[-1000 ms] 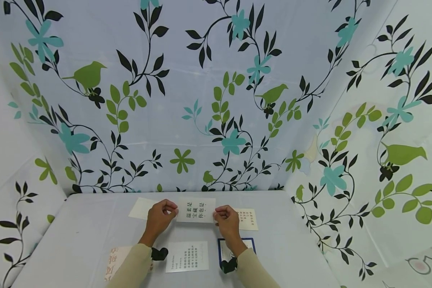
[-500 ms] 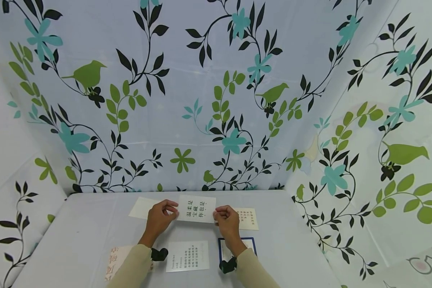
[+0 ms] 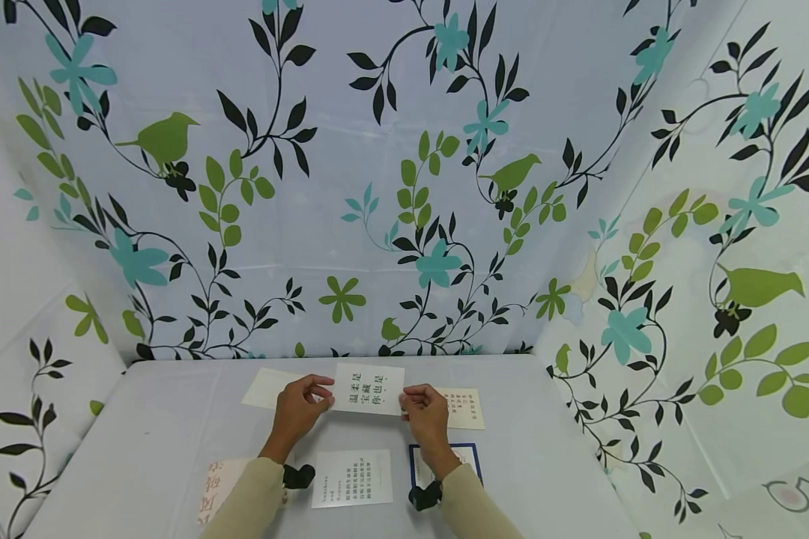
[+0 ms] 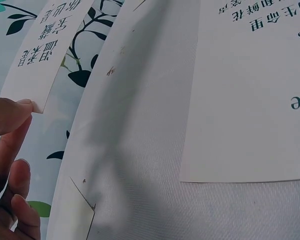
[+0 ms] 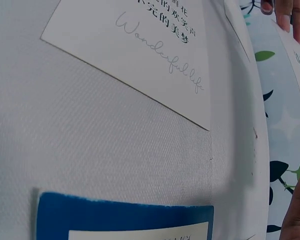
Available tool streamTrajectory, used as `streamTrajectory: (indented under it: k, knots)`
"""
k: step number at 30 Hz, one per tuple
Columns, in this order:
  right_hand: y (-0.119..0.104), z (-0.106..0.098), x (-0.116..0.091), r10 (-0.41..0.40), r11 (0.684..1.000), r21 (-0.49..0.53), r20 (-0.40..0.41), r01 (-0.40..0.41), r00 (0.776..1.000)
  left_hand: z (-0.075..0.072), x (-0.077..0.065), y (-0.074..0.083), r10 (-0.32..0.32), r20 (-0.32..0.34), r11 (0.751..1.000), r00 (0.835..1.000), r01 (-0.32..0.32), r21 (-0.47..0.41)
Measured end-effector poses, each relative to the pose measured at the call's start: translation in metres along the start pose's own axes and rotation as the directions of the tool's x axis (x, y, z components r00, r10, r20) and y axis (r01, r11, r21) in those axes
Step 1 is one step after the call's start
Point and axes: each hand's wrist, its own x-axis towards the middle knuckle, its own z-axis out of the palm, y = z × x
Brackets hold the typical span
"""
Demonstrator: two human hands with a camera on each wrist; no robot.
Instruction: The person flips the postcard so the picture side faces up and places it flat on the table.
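Both hands hold up one white card with dark printed characters, above the far part of the table. My left hand pinches its left edge between thumb and forefinger, plain in the left wrist view, where the card fills the upper left. At the opposite edge, my right hand pinches the card with thumb and fingers. The right wrist view catches only part of that hand at lower right, and a strip of the card.
Flat on the white table lie a cream card, a card with reddish text, a printed white card, a blue-bordered card and a pinkish card. Sleeves partly cover the last two. A patterned curtain stands behind.
The held card has tilted so its printed face turns more toward the head camera and its far edge sits slightly higher. Both hands stay nearly still.
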Motion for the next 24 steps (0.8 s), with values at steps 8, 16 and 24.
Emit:
streamTrajectory:
  k: [8, 16, 24]
  knots:
    - [-0.0008, 0.0008, -0.0007, -0.002, 1.0, -0.009, -0.009, 0.002, 1.0, 0.0006, -0.0004, -0.0017, -0.004, -0.016, 1.0, 1.0, 0.004, -0.001]
    - [-0.0004, 0.0015, -0.0027, 0.007, 1.0, -0.023, 0.006, -0.007, 1.0, 0.002, -0.0011, -0.0058, -0.005, -0.032, 1.0, 0.999, 0.005, -0.004]
    - [0.0014, 0.0031, -0.0044, 0.011, 0.999, -0.047, 0.005, -0.011, 1.0, 0.0015, -0.0023, -0.006, -0.016, -0.047, 1.0, 0.999, 0.017, 0.012]
